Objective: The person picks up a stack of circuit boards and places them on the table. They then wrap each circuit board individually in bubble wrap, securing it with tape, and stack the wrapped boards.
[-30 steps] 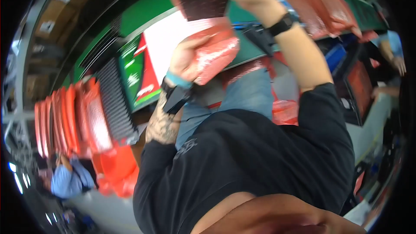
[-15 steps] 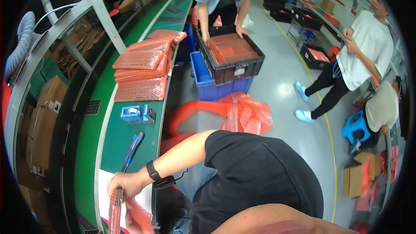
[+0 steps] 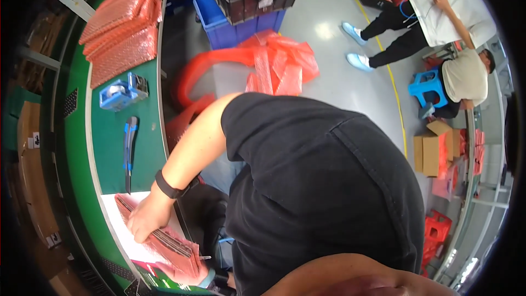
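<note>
My right hand [image 3: 150, 219], with a dark band at its wrist, is closed on a stack of thin dark sheets [image 3: 174, 243] in a red bubble-wrap bag [image 3: 183, 268]. The bag lies slanted over a bright white sheet [image 3: 112, 214] on the green bench. At the bag's lower end, my left hand [image 3: 193, 279] shows only partly beside a teal cuff; its fingers are hidden by the wrap. Beyond the white sheet rests a blue and black utility knife [image 3: 130, 148]. A blue tape dispenser [image 3: 123, 93] stands farther along.
Several filled red bubble-wrap bags [image 3: 123, 22] are piled at the bench's far end. A black crate [image 3: 257, 5] sits on a blue bin [image 3: 235, 35]. Loose red bubble wrap [image 3: 279, 66] lies on the floor. To the right are a standing person [image 3: 438, 16] and a seated one [image 3: 466, 79].
My view has shifted, so the bench and crates appear higher and farther left. The bag with its stack has tipped from near upright to a slant, with my right hand now over it.
</note>
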`<move>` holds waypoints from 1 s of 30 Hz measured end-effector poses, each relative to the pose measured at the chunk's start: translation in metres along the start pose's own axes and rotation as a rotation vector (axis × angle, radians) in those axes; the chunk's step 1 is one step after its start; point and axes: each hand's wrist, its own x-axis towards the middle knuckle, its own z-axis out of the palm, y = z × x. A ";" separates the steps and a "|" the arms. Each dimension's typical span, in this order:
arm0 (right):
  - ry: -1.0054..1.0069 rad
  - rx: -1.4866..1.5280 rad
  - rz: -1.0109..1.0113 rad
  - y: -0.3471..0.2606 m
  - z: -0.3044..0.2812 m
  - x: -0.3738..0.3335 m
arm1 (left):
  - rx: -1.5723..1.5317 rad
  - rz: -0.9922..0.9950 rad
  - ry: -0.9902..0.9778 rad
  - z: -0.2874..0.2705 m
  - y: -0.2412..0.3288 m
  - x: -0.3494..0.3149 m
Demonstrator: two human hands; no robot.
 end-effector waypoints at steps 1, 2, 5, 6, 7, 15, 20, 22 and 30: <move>-0.018 -0.042 -0.008 -0.001 0.001 -0.004 | 0.010 0.011 0.082 0.011 -0.008 -0.002; -0.003 -0.040 0.011 -0.002 0.003 -0.007 | 0.019 0.021 0.159 0.020 -0.016 -0.003; 0.109 -0.246 -0.040 -0.006 -0.005 0.000 | 0.098 0.029 0.384 0.042 -0.035 -0.004; 0.093 -0.249 -0.031 -0.011 -0.008 0.000 | 0.131 0.030 0.447 0.045 -0.040 -0.006; 0.239 -0.181 0.161 -0.022 -0.008 0.001 | 0.166 0.032 0.504 0.046 -0.045 -0.008; 0.207 1.891 1.472 -0.112 -0.027 -0.008 | 0.648 0.126 0.792 -0.035 -0.054 -0.025; 0.232 1.230 1.561 -0.116 -0.009 -0.014 | 0.909 0.253 1.050 -0.059 -0.043 -0.021; 0.258 1.141 1.551 -0.106 -0.002 -0.023 | 0.978 0.295 1.174 -0.064 -0.039 -0.015; 0.192 1.133 1.544 -0.110 -0.007 -0.009 | 1.168 0.491 1.917 -0.033 -0.060 -0.017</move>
